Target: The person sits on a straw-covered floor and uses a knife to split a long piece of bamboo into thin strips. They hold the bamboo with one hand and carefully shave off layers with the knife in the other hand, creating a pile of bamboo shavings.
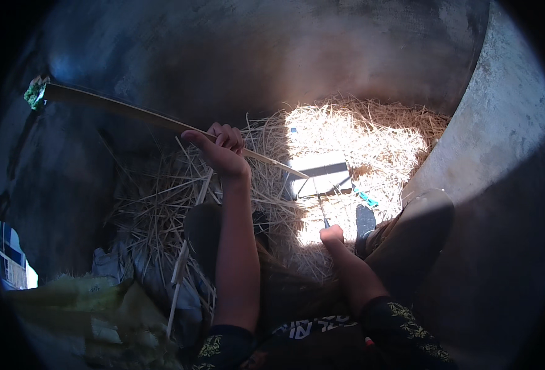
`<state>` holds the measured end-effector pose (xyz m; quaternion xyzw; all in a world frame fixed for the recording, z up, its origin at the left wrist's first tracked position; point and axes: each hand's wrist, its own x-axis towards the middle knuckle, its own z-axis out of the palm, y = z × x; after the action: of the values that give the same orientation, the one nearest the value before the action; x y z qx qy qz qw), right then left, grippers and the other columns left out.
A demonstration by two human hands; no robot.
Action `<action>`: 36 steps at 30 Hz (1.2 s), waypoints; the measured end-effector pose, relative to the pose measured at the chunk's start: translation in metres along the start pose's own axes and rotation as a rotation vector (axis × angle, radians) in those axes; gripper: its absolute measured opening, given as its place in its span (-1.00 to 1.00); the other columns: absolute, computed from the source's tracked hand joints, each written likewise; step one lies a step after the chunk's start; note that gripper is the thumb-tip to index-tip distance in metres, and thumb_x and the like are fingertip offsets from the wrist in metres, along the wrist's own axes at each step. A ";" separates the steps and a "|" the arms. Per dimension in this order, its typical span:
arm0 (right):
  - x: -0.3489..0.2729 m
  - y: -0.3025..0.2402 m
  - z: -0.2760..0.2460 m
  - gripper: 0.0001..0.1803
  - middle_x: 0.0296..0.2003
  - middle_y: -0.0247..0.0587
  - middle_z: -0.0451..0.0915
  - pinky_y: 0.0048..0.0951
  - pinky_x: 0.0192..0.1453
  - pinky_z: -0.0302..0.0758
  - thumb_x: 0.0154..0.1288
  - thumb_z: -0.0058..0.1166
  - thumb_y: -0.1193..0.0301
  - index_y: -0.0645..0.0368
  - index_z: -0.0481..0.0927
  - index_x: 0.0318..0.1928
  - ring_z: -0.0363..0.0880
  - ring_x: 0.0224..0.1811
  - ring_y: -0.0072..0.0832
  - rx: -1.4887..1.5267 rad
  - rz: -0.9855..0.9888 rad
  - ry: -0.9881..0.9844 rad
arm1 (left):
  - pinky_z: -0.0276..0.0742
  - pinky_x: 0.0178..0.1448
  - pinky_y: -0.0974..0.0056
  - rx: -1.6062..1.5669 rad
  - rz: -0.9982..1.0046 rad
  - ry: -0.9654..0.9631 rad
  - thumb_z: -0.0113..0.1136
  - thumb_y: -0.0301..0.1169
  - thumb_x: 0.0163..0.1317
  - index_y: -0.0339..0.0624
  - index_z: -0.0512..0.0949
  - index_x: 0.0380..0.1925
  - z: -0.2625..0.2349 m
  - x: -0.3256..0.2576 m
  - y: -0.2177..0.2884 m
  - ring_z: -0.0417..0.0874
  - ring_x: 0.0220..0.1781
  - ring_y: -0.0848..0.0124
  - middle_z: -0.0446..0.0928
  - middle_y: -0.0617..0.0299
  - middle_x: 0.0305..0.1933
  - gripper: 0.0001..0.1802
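My left hand point(223, 148) is closed around a long, flat wooden strip point(115, 111), which looks like split bamboo. The strip slants from the upper left down to the sunlit middle, its thin tip ending over a pale rectangular block point(331, 182). Lower and to the right, my right hand point(332, 235) is closed on the dark handle of a slim tool that looks like a knife point(323, 208). Its thin blade points up and meets the strip near its tip. Glare hides the exact contact there.
Loose straw or shavings point(371, 132) cover the ground around the block. A teal item point(366, 198) lies beside it, near my foot point(365, 221). Curved grey walls point(507, 123) enclose me. A yellowish sack point(100, 314) sits at lower left, and greenery point(35, 94) shows at the strip's far end.
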<state>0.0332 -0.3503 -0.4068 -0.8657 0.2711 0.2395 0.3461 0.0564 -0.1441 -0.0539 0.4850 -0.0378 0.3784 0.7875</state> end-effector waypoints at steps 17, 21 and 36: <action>-0.012 -0.003 0.011 -0.50 -0.19 0.30 0.66 -0.10 0.11 0.54 0.18 0.19 0.11 0.39 0.65 -0.17 0.65 -0.01 0.11 0.121 -0.198 0.110 | -0.26 -0.64 0.34 -0.307 -0.118 -0.092 -0.27 0.59 0.16 0.09 -0.02 -0.80 -0.017 0.005 -0.015 -0.15 -0.78 0.53 -0.09 0.43 -0.82 -0.16; -0.029 -0.032 -0.007 -0.49 -0.21 0.29 0.67 -0.08 0.08 0.54 0.20 0.15 0.09 0.40 0.66 -0.20 0.66 -0.04 0.10 0.160 -0.237 0.109 | -0.25 -0.64 0.34 -0.249 -0.067 0.075 -0.28 0.60 0.14 0.09 -0.04 -0.80 -0.025 0.011 -0.007 -0.13 -0.78 0.53 -0.09 0.43 -0.83 -0.15; -0.041 -0.034 -0.019 -0.48 -0.20 0.29 0.66 -0.07 0.12 0.52 0.28 0.09 0.07 0.40 0.64 -0.20 0.64 -0.02 0.13 0.175 -0.270 0.051 | -0.25 -0.63 0.33 -0.220 -0.050 0.007 -0.33 0.58 0.18 0.09 -0.03 -0.78 -0.020 0.008 -0.011 -0.13 -0.76 0.52 -0.08 0.41 -0.81 -0.17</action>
<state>0.0287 -0.3312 -0.3535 -0.8665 0.1809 0.1440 0.4424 0.0633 -0.1262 -0.0694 0.3951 -0.0644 0.3540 0.8452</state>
